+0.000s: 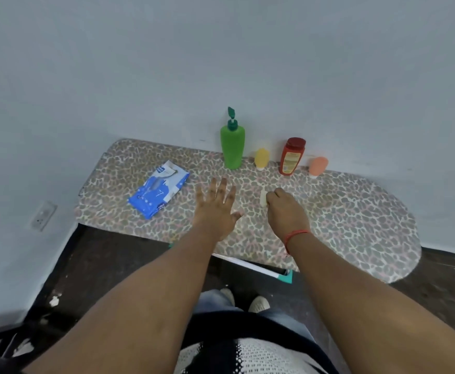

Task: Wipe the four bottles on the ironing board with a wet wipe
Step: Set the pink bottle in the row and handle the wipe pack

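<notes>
While the ironing board (342,211) is stretching across the middle of the frame in its leopard-print cover, four bottles are standing upright in a row along its far edge, against the pale wall (221,49). Going from left to right, the tall green pump bottle (232,147) is rising highest, the small yellow bottle (261,158) is sitting just beside it, the red bottle (292,157) is standing next, and the small peach bottle (317,166) is ending the row. Lying flat toward the left of the board, well apart from the bottles, is the blue wet wipe pack (158,189). Both arms are reaching up from the bottom of the frame. The left hand (217,207) is hovering over the board at centre with its fingers spread wide, holding nothing, below the green pump bottle. The right hand (285,209) is curling around a folded wet wipe (263,198), pinching it just below the gap between the small yellow bottle and the red bottle, touching neither.
</notes>
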Available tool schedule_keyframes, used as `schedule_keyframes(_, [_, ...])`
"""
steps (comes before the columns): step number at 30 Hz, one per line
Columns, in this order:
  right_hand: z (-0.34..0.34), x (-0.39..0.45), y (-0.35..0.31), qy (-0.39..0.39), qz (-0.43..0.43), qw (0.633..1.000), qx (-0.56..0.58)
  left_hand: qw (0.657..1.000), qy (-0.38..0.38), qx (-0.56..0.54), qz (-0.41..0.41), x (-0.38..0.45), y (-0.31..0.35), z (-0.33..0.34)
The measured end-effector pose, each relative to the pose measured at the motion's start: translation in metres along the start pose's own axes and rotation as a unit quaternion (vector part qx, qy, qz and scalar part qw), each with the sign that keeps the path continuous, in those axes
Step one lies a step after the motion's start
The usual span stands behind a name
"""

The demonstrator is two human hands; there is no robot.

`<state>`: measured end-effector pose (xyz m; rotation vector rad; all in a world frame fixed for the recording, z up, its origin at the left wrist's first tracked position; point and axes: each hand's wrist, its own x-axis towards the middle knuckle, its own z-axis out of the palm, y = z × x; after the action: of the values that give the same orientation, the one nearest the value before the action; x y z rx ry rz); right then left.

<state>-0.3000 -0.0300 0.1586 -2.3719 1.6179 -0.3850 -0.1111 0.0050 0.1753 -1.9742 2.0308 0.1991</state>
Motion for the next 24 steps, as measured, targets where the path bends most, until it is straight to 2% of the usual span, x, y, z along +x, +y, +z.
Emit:
schedule_keyframes(6, [-0.012, 0.021, -0.031, 0.011, -0.044, 0.999, 0.005, 0.999, 0.015, -0.031, -0.032, -0.003, -0.026, -0.022])
schedule_keyframes(13, [0.006, 0.056, -0.095, 0.0, -0.109, 0.994, -0.003, 0.996, 0.018, -0.045, -0.073, -0.011, -0.081, -0.013])
schedule_keyframes(18, [0.039, 0.084, -0.151, -0.014, -0.145, 0.989, 0.002, 0.994, 0.011, -0.063, -0.094, -0.01, -0.146, 0.001])
schedule_keyframes(24, [0.085, 0.135, -0.234, -0.035, -0.152, 0.987, -0.026, 0.991, -0.014, -0.109, -0.073, 0.01, -0.255, 0.019])
